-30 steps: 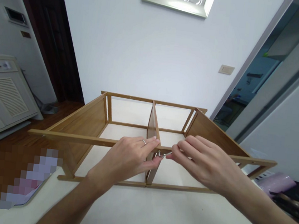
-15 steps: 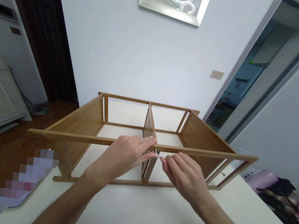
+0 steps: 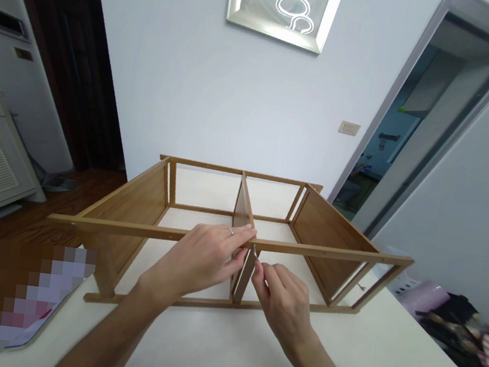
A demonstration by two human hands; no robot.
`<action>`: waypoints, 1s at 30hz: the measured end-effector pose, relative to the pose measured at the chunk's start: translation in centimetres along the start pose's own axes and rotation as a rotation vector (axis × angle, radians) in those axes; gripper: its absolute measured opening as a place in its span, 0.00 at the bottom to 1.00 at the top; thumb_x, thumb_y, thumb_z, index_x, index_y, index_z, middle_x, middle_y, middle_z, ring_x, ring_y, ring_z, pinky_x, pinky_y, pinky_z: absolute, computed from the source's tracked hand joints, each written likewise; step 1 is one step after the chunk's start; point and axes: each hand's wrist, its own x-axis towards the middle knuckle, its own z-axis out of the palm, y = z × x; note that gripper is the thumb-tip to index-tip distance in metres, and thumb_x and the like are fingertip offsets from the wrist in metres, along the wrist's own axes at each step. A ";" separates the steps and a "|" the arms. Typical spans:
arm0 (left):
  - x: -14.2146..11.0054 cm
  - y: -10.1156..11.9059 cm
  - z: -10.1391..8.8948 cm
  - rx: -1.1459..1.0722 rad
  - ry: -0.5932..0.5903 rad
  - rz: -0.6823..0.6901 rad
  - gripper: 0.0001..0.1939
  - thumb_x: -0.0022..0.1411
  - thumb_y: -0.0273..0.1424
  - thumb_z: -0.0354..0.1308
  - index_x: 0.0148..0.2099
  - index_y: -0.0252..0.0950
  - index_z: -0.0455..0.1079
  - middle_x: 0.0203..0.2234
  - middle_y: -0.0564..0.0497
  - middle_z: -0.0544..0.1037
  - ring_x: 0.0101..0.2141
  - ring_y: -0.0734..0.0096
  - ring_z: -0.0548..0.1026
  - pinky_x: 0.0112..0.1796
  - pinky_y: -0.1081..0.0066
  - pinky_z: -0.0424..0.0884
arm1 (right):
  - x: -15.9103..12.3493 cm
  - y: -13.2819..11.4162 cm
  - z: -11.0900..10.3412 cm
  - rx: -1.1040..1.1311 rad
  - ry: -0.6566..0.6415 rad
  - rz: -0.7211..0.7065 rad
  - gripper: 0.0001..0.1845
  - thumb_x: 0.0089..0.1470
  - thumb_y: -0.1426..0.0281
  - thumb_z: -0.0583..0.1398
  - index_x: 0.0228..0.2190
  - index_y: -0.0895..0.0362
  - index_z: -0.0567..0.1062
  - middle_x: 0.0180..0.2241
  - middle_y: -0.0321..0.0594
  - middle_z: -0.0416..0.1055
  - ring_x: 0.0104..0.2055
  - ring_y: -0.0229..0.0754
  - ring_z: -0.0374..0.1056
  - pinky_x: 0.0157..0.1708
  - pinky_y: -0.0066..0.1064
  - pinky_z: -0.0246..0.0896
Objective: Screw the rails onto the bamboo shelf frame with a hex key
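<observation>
A wooden shelf frame (image 3: 329, 252) lies on the white table, its front rail running across the view. My left hand (image 3: 205, 255), with a ring on one finger, grips that rail where the middle divider (image 3: 243, 204) meets it, fingers on top and thumb below. Just right of it, my right hand (image 3: 284, 300) pinches a small bent metal hex key (image 3: 256, 254) between thumb and fingers. The upper end of the key touches the rail at the divider joint; the fastener itself is too small to make out.
The white table (image 3: 216, 351) bears the frame. At its left edge lies a blurred-out sheet (image 3: 35, 313). A pink item (image 3: 423, 297) and dark and striped cloth sit at the right. Behind stands a wall with a framed picture (image 3: 273, 33). A person is partly seen through the doorway.
My right hand has swung lower and closer to the divider, turning the hex key from nearly sideways to pointing downward. My left hand keeps its hold on the rail. The view has shifted slightly.
</observation>
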 end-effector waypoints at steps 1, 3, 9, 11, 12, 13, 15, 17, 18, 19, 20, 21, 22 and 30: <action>0.0 0.0 0.0 0.003 0.012 0.007 0.14 0.71 0.25 0.57 0.57 0.34 0.72 0.44 0.47 0.86 0.34 0.63 0.84 0.36 0.64 0.80 | -0.1 0.1 0.2 0.022 0.008 0.010 0.17 0.67 0.78 0.59 0.25 0.54 0.68 0.20 0.31 0.62 0.22 0.36 0.56 0.26 0.33 0.50; 0.1 0.1 0.2 0.010 0.037 0.017 0.13 0.71 0.26 0.57 0.56 0.34 0.73 0.48 0.46 0.85 0.34 0.64 0.84 0.37 0.64 0.80 | -0.3 0.4 0.8 0.081 0.024 0.026 0.18 0.67 0.78 0.58 0.24 0.54 0.67 0.20 0.30 0.62 0.21 0.36 0.55 0.25 0.33 0.48; 0.2 0.0 0.8 0.014 0.092 0.016 0.12 0.71 0.28 0.59 0.55 0.36 0.75 0.49 0.49 0.85 0.33 0.67 0.84 0.36 0.66 0.81 | -1.2 1.5 2.8 0.345 0.036 0.104 0.17 0.71 0.73 0.52 0.27 0.54 0.67 0.21 0.31 0.63 0.21 0.33 0.59 0.23 0.28 0.52; 0.2 0.0 0.9 0.018 0.101 0.011 0.12 0.70 0.28 0.60 0.55 0.36 0.75 0.49 0.50 0.85 0.32 0.66 0.84 0.35 0.66 0.80 | -1.6 1.4 2.9 0.443 0.016 0.151 0.14 0.72 0.72 0.52 0.32 0.55 0.70 0.23 0.32 0.66 0.22 0.33 0.62 0.23 0.25 0.55; 0.2 0.0 0.9 0.019 0.102 0.009 0.12 0.70 0.28 0.60 0.55 0.36 0.75 0.49 0.50 0.85 0.32 0.66 0.84 0.34 0.65 0.80 | -1.7 1.3 2.8 0.492 0.005 0.178 0.12 0.72 0.72 0.52 0.35 0.55 0.71 0.23 0.31 0.67 0.22 0.32 0.64 0.23 0.24 0.58; 0.2 0.0 0.9 0.020 0.101 0.009 0.13 0.70 0.28 0.60 0.55 0.37 0.75 0.49 0.50 0.85 0.33 0.65 0.84 0.34 0.65 0.80 | -1.9 1.0 2.7 0.539 -0.006 0.205 0.11 0.72 0.73 0.52 0.37 0.55 0.71 0.24 0.31 0.69 0.21 0.32 0.65 0.23 0.23 0.60; 0.2 -0.1 0.9 0.027 0.103 0.013 0.12 0.70 0.28 0.60 0.55 0.36 0.76 0.49 0.50 0.85 0.33 0.65 0.85 0.34 0.65 0.80 | -2.1 0.5 2.4 0.620 -0.029 0.263 0.09 0.73 0.73 0.50 0.43 0.54 0.71 0.25 0.30 0.71 0.21 0.31 0.68 0.22 0.21 0.62; 0.2 -0.1 0.9 0.037 0.109 0.020 0.12 0.71 0.29 0.59 0.55 0.36 0.76 0.48 0.50 0.85 0.33 0.65 0.85 0.33 0.65 0.80 | -2.2 0.1 2.1 0.761 -0.060 0.360 0.10 0.73 0.72 0.50 0.46 0.53 0.71 0.27 0.31 0.73 0.21 0.31 0.69 0.20 0.21 0.61; 0.2 -0.2 0.9 0.040 0.111 0.024 0.13 0.71 0.29 0.59 0.55 0.36 0.76 0.49 0.50 0.85 0.32 0.65 0.84 0.32 0.65 0.80 | -2.3 -0.1 2.0 0.852 -0.078 0.423 0.10 0.74 0.70 0.50 0.46 0.53 0.72 0.28 0.32 0.74 0.21 0.31 0.69 0.19 0.21 0.61; 0.2 -0.2 0.9 0.040 0.115 0.027 0.13 0.71 0.29 0.59 0.55 0.37 0.76 0.49 0.49 0.85 0.32 0.66 0.85 0.33 0.65 0.80 | -2.3 -0.2 2.0 0.947 -0.095 0.486 0.10 0.74 0.68 0.51 0.46 0.53 0.73 0.29 0.33 0.75 0.21 0.31 0.69 0.19 0.21 0.60; 0.1 -0.2 0.8 0.036 0.118 0.030 0.13 0.71 0.29 0.59 0.56 0.37 0.76 0.50 0.49 0.85 0.33 0.66 0.85 0.34 0.66 0.81 | -2.3 -0.2 2.0 1.036 -0.112 0.544 0.11 0.73 0.66 0.52 0.46 0.53 0.74 0.29 0.34 0.75 0.22 0.31 0.70 0.19 0.22 0.59; 0.1 -0.2 0.8 0.029 0.122 0.033 0.13 0.71 0.29 0.59 0.56 0.37 0.76 0.50 0.49 0.85 0.35 0.66 0.85 0.36 0.66 0.81 | -2.3 -0.2 2.0 1.107 -0.126 0.590 0.12 0.73 0.64 0.53 0.45 0.53 0.75 0.30 0.35 0.76 0.23 0.31 0.70 0.19 0.22 0.59; 0.1 -0.2 0.8 0.021 0.126 0.037 0.13 0.71 0.29 0.59 0.56 0.36 0.77 0.50 0.49 0.85 0.37 0.65 0.86 0.38 0.66 0.82 | -2.3 -0.2 2.0 1.154 -0.137 0.621 0.12 0.73 0.62 0.54 0.45 0.53 0.75 0.30 0.36 0.76 0.23 0.31 0.70 0.19 0.22 0.58; 0.1 -0.2 0.5 0.010 0.067 -0.011 0.15 0.73 0.28 0.57 0.57 0.39 0.77 0.51 0.51 0.84 0.41 0.63 0.86 0.41 0.65 0.81 | -2.5 0.0 2.4 1.280 -0.178 0.687 0.15 0.72 0.57 0.54 0.46 0.54 0.74 0.31 0.38 0.75 0.25 0.32 0.70 0.21 0.24 0.59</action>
